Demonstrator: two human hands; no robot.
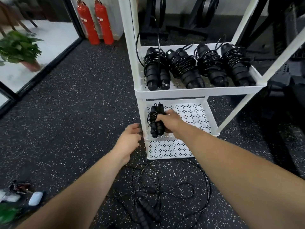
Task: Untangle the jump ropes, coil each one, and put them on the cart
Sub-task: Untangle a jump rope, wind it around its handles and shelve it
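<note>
Speckled gym floor (74,104) | right grip (168,119) clamped on coiled rope (155,129) over cart shelf (193,113) | left grip (130,138) apart, empty | lay flat before releasing, coils snug

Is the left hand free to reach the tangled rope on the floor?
Probably yes: the left hand holds nothing, and the rope lies uncovered on the floor just below it.

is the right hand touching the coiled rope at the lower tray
Touching: in the head view the right hand grips the coiled rope, fingers curled round its middle.
</note>
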